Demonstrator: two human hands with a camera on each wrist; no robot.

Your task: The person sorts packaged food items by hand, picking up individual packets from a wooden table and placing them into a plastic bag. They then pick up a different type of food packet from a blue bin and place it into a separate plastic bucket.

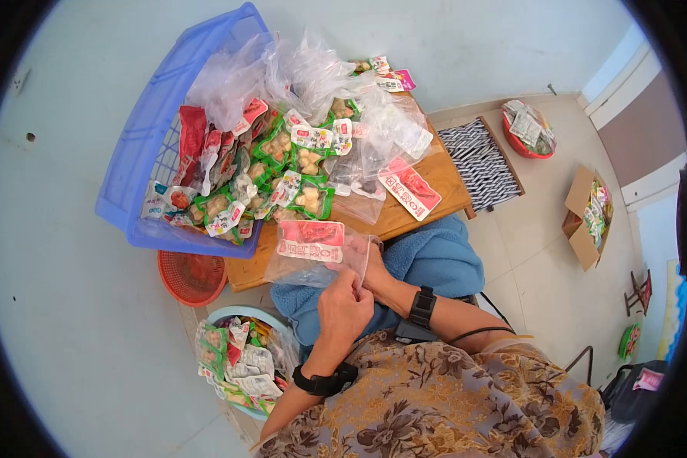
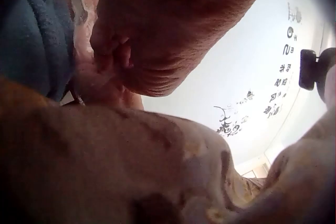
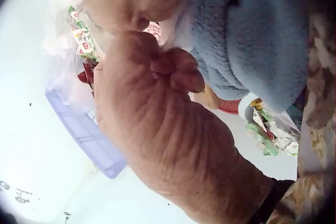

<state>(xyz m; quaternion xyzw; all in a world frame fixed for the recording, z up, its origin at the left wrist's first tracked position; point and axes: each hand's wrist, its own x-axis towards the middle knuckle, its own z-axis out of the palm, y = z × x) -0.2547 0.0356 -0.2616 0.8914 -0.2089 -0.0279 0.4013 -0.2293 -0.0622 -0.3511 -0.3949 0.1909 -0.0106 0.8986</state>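
Observation:
A clear plastic bag [image 1: 313,256] with a red label lies over the near edge of the wooden table [image 1: 450,191]. My left hand [image 1: 345,305] pinches its near edge, fingers curled. Just beyond, my right hand [image 1: 375,271] grips the same edge and is partly hidden under the film. A blue cloth [image 1: 435,259] covers my lap under both hands. In the right wrist view my right hand [image 3: 157,119] fills the frame, fingers curled tight. The left wrist view is blurred; my left hand [image 2: 157,40] shows curled beside the blue cloth [image 2: 31,35].
A tilted blue basket [image 1: 141,145] spills several snack packets [image 1: 282,168] and empty bags across the table. A red basket [image 1: 191,276] and a bowl of packets [image 1: 240,359] stand at my left. A striped tray [image 1: 481,164], red bowl [image 1: 527,130] and cardboard box [image 1: 584,221] are at right.

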